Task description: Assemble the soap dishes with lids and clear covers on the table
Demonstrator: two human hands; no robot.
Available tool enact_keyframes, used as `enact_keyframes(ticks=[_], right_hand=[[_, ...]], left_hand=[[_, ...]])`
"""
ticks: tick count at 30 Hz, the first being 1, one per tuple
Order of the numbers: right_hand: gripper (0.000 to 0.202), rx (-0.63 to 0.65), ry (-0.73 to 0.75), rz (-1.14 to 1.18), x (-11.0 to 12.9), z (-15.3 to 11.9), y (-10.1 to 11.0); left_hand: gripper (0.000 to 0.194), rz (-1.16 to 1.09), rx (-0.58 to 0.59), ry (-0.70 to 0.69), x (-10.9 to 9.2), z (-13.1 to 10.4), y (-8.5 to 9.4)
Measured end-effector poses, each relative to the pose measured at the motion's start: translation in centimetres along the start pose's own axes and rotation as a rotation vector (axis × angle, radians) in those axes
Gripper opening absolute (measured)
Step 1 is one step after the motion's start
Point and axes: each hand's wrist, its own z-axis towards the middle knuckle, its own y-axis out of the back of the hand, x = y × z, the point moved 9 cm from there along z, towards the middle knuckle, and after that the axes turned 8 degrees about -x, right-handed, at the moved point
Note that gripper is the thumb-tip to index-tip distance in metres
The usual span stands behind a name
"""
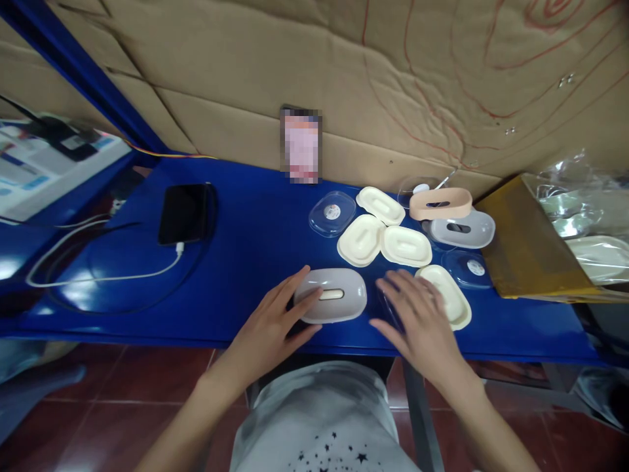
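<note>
Blue table (255, 229) ran along a cardboard wall (344, 78); a phone (183, 213) on a charging cable (98, 275) sat far left. Left hand (275, 324) rested on the left end of a grey oval lid (333, 295) near the front edge, fingers spread, steadying it, not gripping. Right hand (417, 314) lay flat and open just right of it, apparently over a clear lid I couldn't make out, touching a cream tray (449, 295). More cream trays (383, 229), clear lids (332, 213) and a second grey lid (462, 228) clustered behind. Judged step: pairing parts of a box. Next move would need a real grip and alignment on the grey lid.
</note>
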Motion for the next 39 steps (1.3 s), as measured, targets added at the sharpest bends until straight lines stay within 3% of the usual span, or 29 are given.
enact_keyframes(ticks=[2, 4, 9, 12, 15, 19, 29, 34, 39], right_hand=[[0.075, -0.036, -0.181, -0.078, -2.6, -2.0, 0.6], [0.07, -0.045, -0.27, -0.065, -3.8, -3.6, 0.5], [0.051, -0.118, -0.395, 0.316, -4.9, -3.9, 0.7], [0.051, -0.009, -0.195, 0.501, -2.3, -2.0, 0.0], [0.05, 0.137, 0.099, 0.439, 1.3, -0.4, -1.1], [0.039, 0.121, 0.291, 0.354, 3.5, 1.0, -1.5], [0.04, 0.001, 0.466, 0.112, 5.0, 1.1, -1.2], [0.039, 0.047, 0.403, 0.167, 4.5, 1.2, -2.1], [0.057, 0.064, 0.408, 0.104, 4.4, 1.2, -2.7]], left_hand=[[0.054, -0.065, 0.033, 0.047, 0.1, -0.2, 0.0], [0.059, -0.145, 0.072, 0.119, 0.4, -0.2, -0.2], [0.081, -0.332, 0.133, 0.265, 1.0, 0.6, -1.5], [0.094, -0.416, 0.174, 0.303, 0.9, 0.9, -2.4], [0.102, -0.468, 0.19, 0.301, 0.8, 1.1, -2.7], [0.102, -0.492, 0.169, 0.263, 0.7, 1.2, -2.5], [0.099, -0.471, 0.142, 0.231, 0.7, 1.1, -2.7], [0.093, -0.484, 0.137, 0.243, 0.6, 1.3, -2.6], [0.091, -0.506, 0.149, 0.262, 0.9, 1.3, -2.7]])
